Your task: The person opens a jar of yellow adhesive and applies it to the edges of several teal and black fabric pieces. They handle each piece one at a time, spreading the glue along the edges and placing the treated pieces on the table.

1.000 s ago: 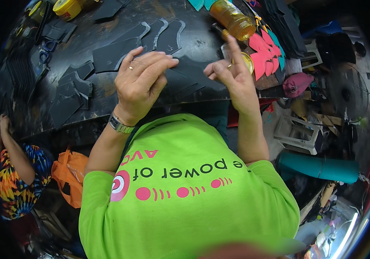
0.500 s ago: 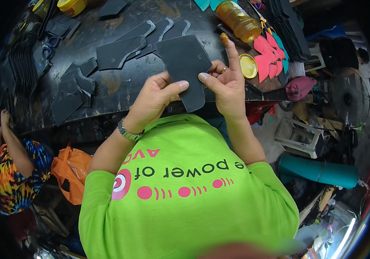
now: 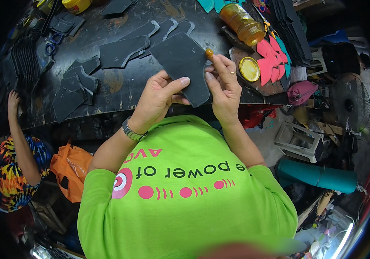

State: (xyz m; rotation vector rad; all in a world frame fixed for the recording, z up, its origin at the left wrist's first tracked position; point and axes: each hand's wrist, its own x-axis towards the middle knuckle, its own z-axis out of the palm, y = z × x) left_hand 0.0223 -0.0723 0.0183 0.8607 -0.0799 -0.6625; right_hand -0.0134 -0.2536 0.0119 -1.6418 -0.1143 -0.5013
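A flat black cut piece (image 3: 184,60), leather-like with a curved lower right edge, is tilted over the table's front edge. My left hand (image 3: 161,93) is closed on its lower left side, thumb on top and fingers underneath. My right hand (image 3: 226,88) is closed at its right edge, with the thumb and a bent finger against it. Amber, glue-like paste (image 3: 209,54) coats my right index fingertip, which is at the upper right edge. More black pieces (image 3: 122,51) with pale curved borders lie on the table beyond, and smaller ones (image 3: 75,88) to the left.
An amber jar (image 3: 242,25) lies at the back right, near a paste-smeared lid (image 3: 249,69) and pink cut shapes (image 3: 272,60). Blue-handled scissors (image 3: 52,44) and stacked black strips (image 3: 23,60) are at left. Another person's arm (image 3: 18,125) reaches the table's left end.
The black piece has turned, its lower end shifting right. My right index finger has come down from a raised position to its edge. The other person's hands have moved apart.
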